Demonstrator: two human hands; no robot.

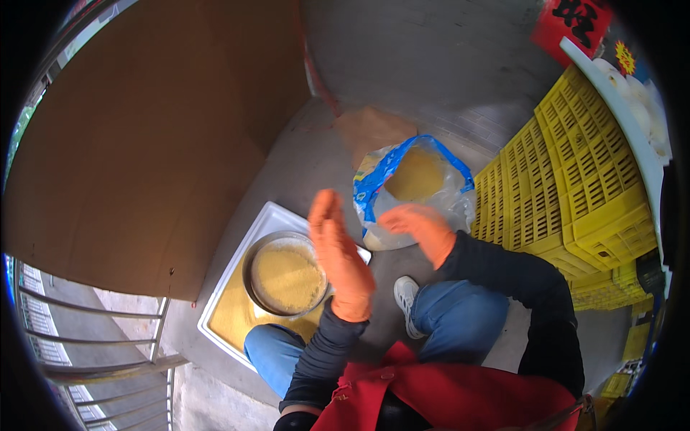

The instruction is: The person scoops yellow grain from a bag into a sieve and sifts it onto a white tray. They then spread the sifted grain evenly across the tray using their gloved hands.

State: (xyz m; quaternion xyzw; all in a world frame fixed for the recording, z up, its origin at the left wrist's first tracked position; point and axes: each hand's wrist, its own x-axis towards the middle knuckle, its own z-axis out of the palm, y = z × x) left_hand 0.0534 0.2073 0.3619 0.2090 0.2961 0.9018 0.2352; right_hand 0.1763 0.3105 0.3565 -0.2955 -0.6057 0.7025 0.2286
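My left hand (342,258), in an orange glove, is raised just right of a round metal sieve (247,272), its fingers pointing away from me and nothing visible in it. Yellow granular material (288,275) lies inside the sieve. Beneath it is a white rectangular tray (232,345) that also holds yellow grains (232,312). My right hand (418,226), gloved in orange too and slightly blurred, hovers at the near side of an opened blue and clear plastic bag (453,207). More yellow material (418,175) shows in the bag's mouth. Nothing is seen in the right hand.
Stacked yellow plastic crates (566,161) rise on the right, with white wrapped items (639,108) on top. A large brown board (151,145) stands at the left above metal railings (91,310). A flat brown piece (372,132) lies behind the bag on the grey floor.
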